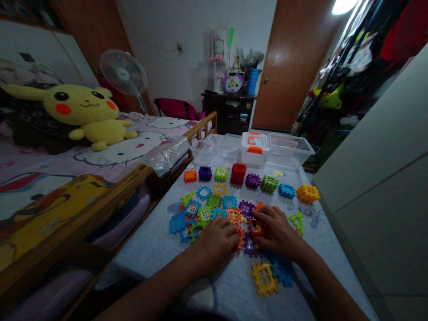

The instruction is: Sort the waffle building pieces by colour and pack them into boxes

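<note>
Head view, low centre of the frame: working with both hands over loose interlocking tiles. Pinching a red tile between thumb and fingers of the right hand. Resting the left hand just beside it, fingers curled against an orange-red tile; impossible to tell whether gripping it or only touching. Judging from the pose, busy picking up or fitting single tiles; for a next move, probably calling for a firm pinch on the red tile and a steady left hand, clear of neighbouring teeth. Partly hidden by fingers, so hard to say which way the red tile points; apparently squarish, with no clear long axis. Just above the left fingertips, showing a windowed orange tile, also without an obvious long axis. Below the right hand, lying near a purple tile, with a yellow tile towards the bottom edge. Left of centre, spread in a mixed tile pile. Farther up, lined across the bench in a row, including a red stack and a yellow stack. Beyond, set out with clear plastic containers, among them a lidded box.
</note>
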{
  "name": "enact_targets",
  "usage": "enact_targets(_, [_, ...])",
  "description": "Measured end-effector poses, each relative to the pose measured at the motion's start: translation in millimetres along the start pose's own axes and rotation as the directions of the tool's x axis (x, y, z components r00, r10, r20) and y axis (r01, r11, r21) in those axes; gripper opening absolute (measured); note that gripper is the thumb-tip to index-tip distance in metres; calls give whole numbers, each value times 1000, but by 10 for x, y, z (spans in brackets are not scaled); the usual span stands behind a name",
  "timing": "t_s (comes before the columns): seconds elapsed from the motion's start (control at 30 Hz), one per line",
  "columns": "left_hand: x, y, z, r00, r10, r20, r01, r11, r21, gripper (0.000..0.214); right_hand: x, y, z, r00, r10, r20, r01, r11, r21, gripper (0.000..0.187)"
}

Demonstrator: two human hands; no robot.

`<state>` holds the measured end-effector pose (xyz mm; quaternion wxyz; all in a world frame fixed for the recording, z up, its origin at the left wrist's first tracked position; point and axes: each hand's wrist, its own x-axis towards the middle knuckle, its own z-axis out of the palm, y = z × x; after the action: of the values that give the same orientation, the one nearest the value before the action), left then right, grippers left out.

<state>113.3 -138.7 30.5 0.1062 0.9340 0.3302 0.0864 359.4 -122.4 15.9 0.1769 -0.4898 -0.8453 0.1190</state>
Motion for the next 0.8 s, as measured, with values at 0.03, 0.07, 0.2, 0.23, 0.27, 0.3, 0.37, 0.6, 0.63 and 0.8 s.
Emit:
enact_targets(0.03, [13, 11, 13, 1000, 3, 9, -3, 1000, 10, 5, -4, 4, 2, 1000, -1, -1, 1, 1000, 3, 44])
enact_targets(0.07, [25, 17, 22, 1000, 6, 14, -6, 1000, 18, 4, -7, 8, 5, 1000, -2, -1, 2, 1000, 7, 43])
enact_targets(0.2, [59, 23, 16, 999, 39, 25, -40, 998, 45, 5, -15, 34, 33, 1000, -11, 3, 11, 1000, 26, 44])
enact_targets(0.23, [63, 23, 9, 998, 48, 29, -49, 998, 46, 6, -17, 41, 40, 1000, -10, 3, 10, 1000, 28, 45])
enact_targets(0.27, [66, 22, 2, 998, 55, 31, -56, 998, 42, 6, -17, 45, 46, 1000, -9, 2, 9, 1000, 30, 45])
enact_targets(0.3, [68, 19, -4, 998, 59, 26, -60, 998, 33, 7, -17, 47, 48, 1000, -8, -3, 8, 999, 32, 45])
enact_targets(0.37, [70, 5, -15, 998, 59, -2, -59, 998, -20, 5, -14, 43, 43, 1000, -2, -19, 3, 999, 38, 43])
enact_targets(0.6, [164, -118, -63, 962, -257, -97, 138, 758, -638, 9, 14, 5, -28, 998, 29, -54, -23, 995, 101, 36])
enact_targets(0.63, [191, -140, -64, 950, -307, -62, 178, 691, -701, 9, 17, 4, -33, 998, 38, -49, -33, 994, 105, 36])
enact_targets(0.8, [294, -235, -47, 900, -432, -58, 263, 643, -719, 10, 14, 6, -34, 998, 60, -23, -57, 993, 107, 37])
